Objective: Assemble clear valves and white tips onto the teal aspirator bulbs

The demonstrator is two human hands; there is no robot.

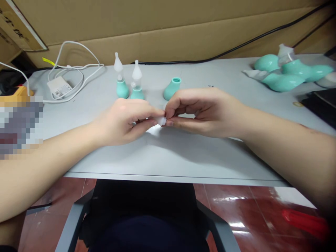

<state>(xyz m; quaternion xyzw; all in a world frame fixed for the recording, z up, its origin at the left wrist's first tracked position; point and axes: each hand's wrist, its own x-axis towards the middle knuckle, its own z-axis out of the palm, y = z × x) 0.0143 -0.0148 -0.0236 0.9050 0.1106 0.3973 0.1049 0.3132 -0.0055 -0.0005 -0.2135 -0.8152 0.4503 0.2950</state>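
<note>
The left hand (126,120) and right hand (210,112), fingers curled, pinch a small white piece (162,121) between them, over the table (183,164), nearer than the teal bulb (170,91). At left, the adapter (58,86) bears a label (63,91) (print too small to read); far left, dark writing (15,26) is unreadable.

At left on the table (210,161), a white cable (75,42) loops about an adapter (59,86). A black cord (262,35) runs along the cardboard (131,21) behind. A chair (143,196) stands in front, on red tiles (252,206).
</note>
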